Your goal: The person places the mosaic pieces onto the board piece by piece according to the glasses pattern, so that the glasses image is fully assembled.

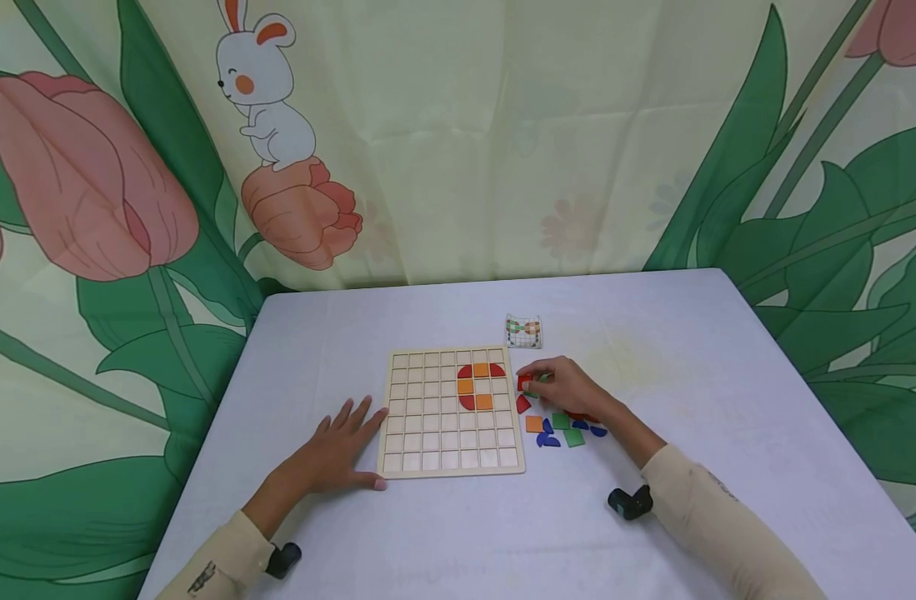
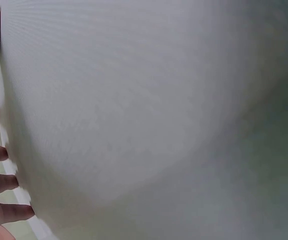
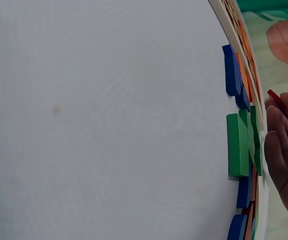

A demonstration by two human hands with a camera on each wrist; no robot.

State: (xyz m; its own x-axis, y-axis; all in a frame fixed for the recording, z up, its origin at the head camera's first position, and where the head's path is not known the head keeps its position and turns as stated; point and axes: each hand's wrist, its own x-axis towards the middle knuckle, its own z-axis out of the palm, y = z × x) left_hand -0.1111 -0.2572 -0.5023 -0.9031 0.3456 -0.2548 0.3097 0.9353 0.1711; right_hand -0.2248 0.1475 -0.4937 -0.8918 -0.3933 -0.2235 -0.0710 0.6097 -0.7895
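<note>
– Grip?
– My right hand pinches a red piece, just right of the board.
– Handling?
– Likely light, stiff, slightly slick; I'd hold opposite edges.
– Elsewhere?
– My left hand, spread, touches the board's left edge.

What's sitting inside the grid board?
Inside the grid board: three orange squares and three red rounded pieces, clustered toward its far right. The cell floors directly beneath those pieces are covered, so can't be seen.
</note>
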